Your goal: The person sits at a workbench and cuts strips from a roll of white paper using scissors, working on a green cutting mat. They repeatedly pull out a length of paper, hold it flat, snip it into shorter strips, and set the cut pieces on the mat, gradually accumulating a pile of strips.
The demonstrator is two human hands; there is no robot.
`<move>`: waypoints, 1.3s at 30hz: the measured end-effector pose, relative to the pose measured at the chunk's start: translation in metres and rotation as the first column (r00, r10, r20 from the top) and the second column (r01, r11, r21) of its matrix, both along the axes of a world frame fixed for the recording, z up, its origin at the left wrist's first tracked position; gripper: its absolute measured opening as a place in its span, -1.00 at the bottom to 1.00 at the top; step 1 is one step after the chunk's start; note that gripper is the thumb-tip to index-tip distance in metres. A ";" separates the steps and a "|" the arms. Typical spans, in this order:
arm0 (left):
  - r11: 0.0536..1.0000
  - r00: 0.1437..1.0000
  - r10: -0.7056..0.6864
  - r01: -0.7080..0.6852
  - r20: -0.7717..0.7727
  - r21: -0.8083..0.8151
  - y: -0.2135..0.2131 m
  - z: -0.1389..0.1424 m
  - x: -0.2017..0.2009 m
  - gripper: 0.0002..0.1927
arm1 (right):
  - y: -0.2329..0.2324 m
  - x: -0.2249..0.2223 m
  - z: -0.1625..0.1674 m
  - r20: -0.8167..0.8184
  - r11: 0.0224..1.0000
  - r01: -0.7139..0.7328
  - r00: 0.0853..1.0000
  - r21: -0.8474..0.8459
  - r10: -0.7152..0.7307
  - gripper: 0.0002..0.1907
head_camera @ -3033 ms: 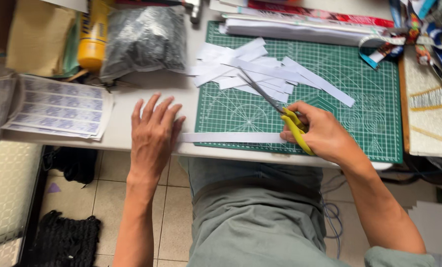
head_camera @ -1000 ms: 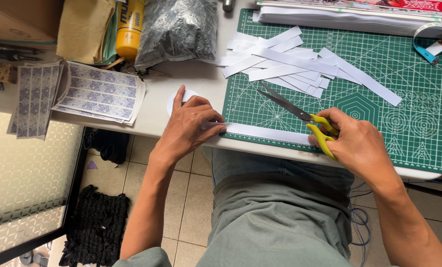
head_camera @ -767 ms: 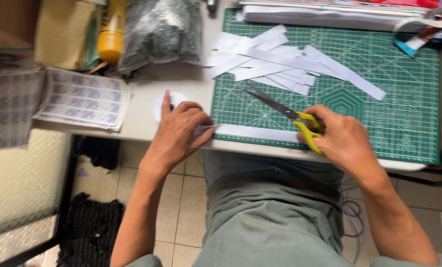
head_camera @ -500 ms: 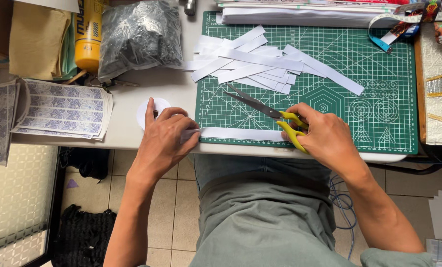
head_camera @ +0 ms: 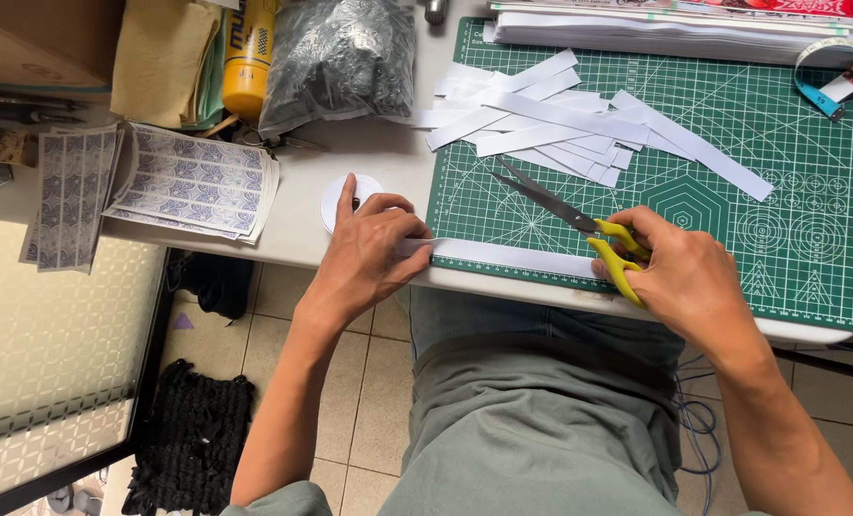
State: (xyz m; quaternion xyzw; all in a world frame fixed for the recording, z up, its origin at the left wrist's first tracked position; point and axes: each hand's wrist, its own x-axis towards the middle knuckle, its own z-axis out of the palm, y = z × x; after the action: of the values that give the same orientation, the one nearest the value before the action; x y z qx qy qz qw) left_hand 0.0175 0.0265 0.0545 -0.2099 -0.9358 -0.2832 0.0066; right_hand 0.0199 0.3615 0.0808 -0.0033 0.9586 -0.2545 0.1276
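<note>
Pinning a long white paper strip (head_camera: 517, 258) flat along the near edge of the green cutting mat (head_camera: 809, 191), with one hand at each end.

The strip's long axis runs left to right, parallel to the bench (head_camera: 298, 205) edge. The left hand (head_camera: 369, 253) pinches its left end with curled fingers, just off the mat and beside a small white roll of tape (head_camera: 336, 196). The right hand (head_camera: 680, 277) covers the strip's right end, fingers closed through the yellow handles of the scissors (head_camera: 579, 225), whose blades are slightly parted and point up-left, lying just beyond the strip on the mat. A pile of cut white strips (head_camera: 560, 119) lies farther back, well clear. Patterned printed sheets (head_camera: 192, 182) sit to the left, apart from both hands.
</note>
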 end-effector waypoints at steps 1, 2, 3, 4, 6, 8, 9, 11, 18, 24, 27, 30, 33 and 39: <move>1.000 1.000 0.003 -0.003 0.007 0.002 0.000 -0.001 0.000 -0.83 | 0.000 0.000 0.000 0.000 1.000 0.002 1.000 -0.001 -0.002 -0.49; 1.000 1.000 0.003 -0.003 0.006 0.009 0.000 -0.001 0.000 -0.83 | 0.001 0.001 0.000 -0.002 1.000 0.001 1.000 -0.001 -0.001 -0.49; 1.000 1.000 0.004 -0.004 0.006 0.016 0.000 -0.002 0.000 -0.83 | 0.001 0.001 0.000 -0.005 1.000 -0.001 1.000 -0.002 0.001 -0.49; 1.000 1.000 0.004 -0.004 0.005 0.023 0.000 -0.003 0.000 -0.83 | 0.000 0.001 0.000 -0.008 1.000 -0.003 1.000 -0.003 0.003 -0.49; 0.999 1.000 -0.003 0.002 0.010 0.040 -0.002 -0.004 0.000 -0.82 | 0.000 0.001 0.001 0.018 1.000 0.011 1.000 -0.005 -0.011 -0.50; 0.997 1.000 -0.014 0.014 0.011 0.071 -0.004 -0.004 -0.001 -0.82 | -0.001 0.001 0.002 0.027 1.000 0.020 0.999 -0.003 -0.020 -0.50; 0.995 1.000 -0.024 0.023 0.008 0.095 -0.005 -0.004 -0.002 -0.81 | -0.001 0.001 0.003 0.021 1.000 0.023 1.000 0.000 -0.023 -0.50; 0.993 1.000 -0.028 0.029 -0.006 0.115 -0.005 -0.002 -0.001 -0.82 | -0.002 0.001 0.005 0.012 1.000 0.022 1.000 0.006 -0.022 -0.51; 0.905 0.981 0.088 -0.151 0.171 0.398 0.022 0.009 -0.010 -0.77 | 0.021 -0.017 0.014 -0.435 0.994 0.041 0.897 -0.101 -0.081 -0.51; 0.766 0.930 0.127 -0.313 0.346 0.562 0.038 0.010 -0.022 -0.74 | 0.021 0.022 -0.032 -0.015 0.600 0.053 0.994 -0.798 -0.108 -0.57; 0.682 0.907 0.081 -0.353 0.414 0.641 0.037 0.005 -0.019 -0.75 | 0.002 0.059 -0.065 0.379 0.469 0.199 0.865 -0.860 0.330 -0.48; 0.588 0.914 0.002 -0.330 0.406 0.738 0.034 0.003 -0.013 -0.75 | -0.018 0.080 -0.081 0.399 0.510 0.141 0.804 -0.848 0.441 -0.48; 0.562 0.916 -0.006 -0.329 0.402 0.758 0.032 0.004 -0.012 -0.75 | -0.029 0.080 -0.080 0.395 0.511 0.161 0.831 -0.845 0.392 -0.50; 0.612 0.894 0.013 -0.362 0.448 0.703 0.031 0.008 -0.007 -0.73 | -0.048 0.058 -0.071 0.312 0.538 0.068 0.871 -0.840 0.378 -0.52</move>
State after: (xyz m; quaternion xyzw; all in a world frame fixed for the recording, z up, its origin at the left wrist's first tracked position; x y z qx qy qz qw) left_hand 0.0105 0.0579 0.0630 -0.0226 -0.7211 -0.6895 -0.0650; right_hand 0.0774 0.3134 0.0101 -0.0909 0.6590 -0.6562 0.3561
